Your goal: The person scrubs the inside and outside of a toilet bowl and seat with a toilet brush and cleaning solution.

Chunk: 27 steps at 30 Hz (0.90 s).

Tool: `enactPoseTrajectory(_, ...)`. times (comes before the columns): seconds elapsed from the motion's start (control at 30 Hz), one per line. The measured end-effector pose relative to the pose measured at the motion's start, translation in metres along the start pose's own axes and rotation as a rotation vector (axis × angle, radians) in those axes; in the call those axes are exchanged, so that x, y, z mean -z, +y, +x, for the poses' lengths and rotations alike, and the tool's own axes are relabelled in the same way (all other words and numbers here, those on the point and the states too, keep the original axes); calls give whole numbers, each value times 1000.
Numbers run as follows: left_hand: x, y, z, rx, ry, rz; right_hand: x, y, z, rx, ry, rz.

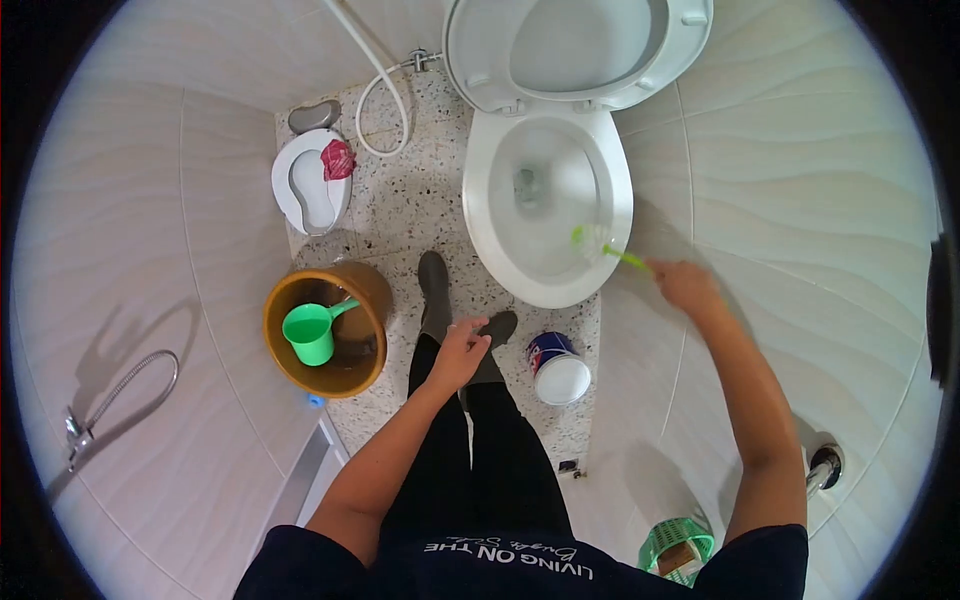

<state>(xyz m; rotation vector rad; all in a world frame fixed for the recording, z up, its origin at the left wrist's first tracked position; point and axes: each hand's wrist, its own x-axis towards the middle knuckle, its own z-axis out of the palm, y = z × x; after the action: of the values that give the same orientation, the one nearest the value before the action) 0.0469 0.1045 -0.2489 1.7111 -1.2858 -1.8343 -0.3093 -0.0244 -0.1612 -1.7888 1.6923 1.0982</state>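
My right hand (683, 283) grips the handle of a green toilet brush (600, 243). Its bristle head rests inside the white toilet bowl (548, 200), near the bowl's right rim. The toilet seat and lid (575, 50) are raised. My left hand (462, 352) hangs loosely in front of my legs, fingers slightly curled, holding nothing. It is above my dark boots (436, 292) on the speckled floor.
A brown bucket (322, 330) holding a green scoop (312, 333) stands at left. A white container with a blue label (556, 367) sits by the toilet base. A small white potty (311, 182), a spray hose (382, 85) and a green basket (677, 548) are nearby.
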Motion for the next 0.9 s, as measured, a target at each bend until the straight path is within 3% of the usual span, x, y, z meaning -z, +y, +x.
enactPoseTrajectory(0.17, -6, -1, -14, -1, -5, -13, 19, 11, 52, -84, 249, 152)
enactPoseTrajectory(0.3, -5, -7, -19, 43, 6, -57, -101, -3, 8, -126, 289, 300)
enactPoseTrajectory(0.33, -5, -11, -21, 41, 1, -43, -130, -15, -12, -215, 169, 321)
enactPoseTrajectory(0.37, -4, -14, -22, 37, -1, -28, -152, -31, -37, -208, 192, 374)
enactPoseTrajectory(0.4, -1, -14, -23, 32, -2, -34, -147, -51, -62, -208, 116, 441)
enactPoseTrajectory(0.47, 4, -14, -25, 39, -46, 3, -138, -70, -86, -165, 181, 528)
enactPoseTrajectory(0.53, 8, -17, -24, 25, -45, 17, -128, -83, -94, -349, 390, 930)
enactPoseTrajectory(0.57, 10, -18, -23, 17, -38, 32, -133, -85, -90, -357, 517, 970)
enactPoseTrajectory(0.7, 11, -17, -17, 46, -31, 62, -167, -89, -39, -379, 560, 968)
enactPoseTrajectory(0.73, 11, -14, -17, 32, -32, 72, -156, -88, -21, -388, 536, 956)
enactPoseTrajectory(0.8, 7, -17, -18, 30, -42, 86, -127, -83, 19, -246, 744, 967)
enactPoseTrajectory(0.9, -1, -19, -17, -13, -33, 109, -95, -67, 69, -200, 802, 999)
